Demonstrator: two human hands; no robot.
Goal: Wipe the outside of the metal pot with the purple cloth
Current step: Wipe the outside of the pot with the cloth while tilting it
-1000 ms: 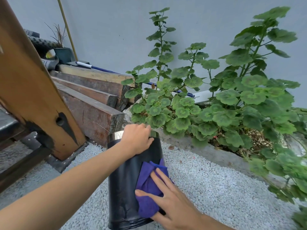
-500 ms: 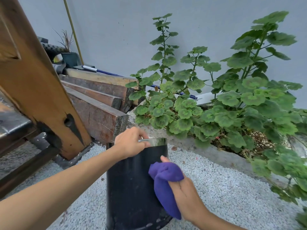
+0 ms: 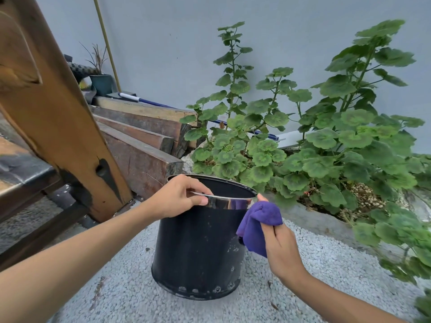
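Observation:
A tall dark metal pot (image 3: 196, 248) with a shiny band under its rim stands upright on pale gravel, its mouth open toward me. My left hand (image 3: 178, 198) pinches the near left part of the rim, thumb outside and fingers over the edge. My right hand (image 3: 279, 245) holds the bunched purple cloth (image 3: 258, 222) against the pot's upper right side, just below the rim. The cloth's lower end hangs down beside the pot wall.
Stacked timber beams (image 3: 140, 150) lie just behind the pot on the left. A slanted wooden post (image 3: 58, 117) and a dark bench edge (image 3: 23, 173) stand at the far left. Leafy green plants (image 3: 326, 148) in a concrete-edged bed crowd the right side.
My right hand has carried the cloth from the pot's front lower wall up and round to its upper right side. The left hand has shifted along the rim, and the pot's mouth now shows.

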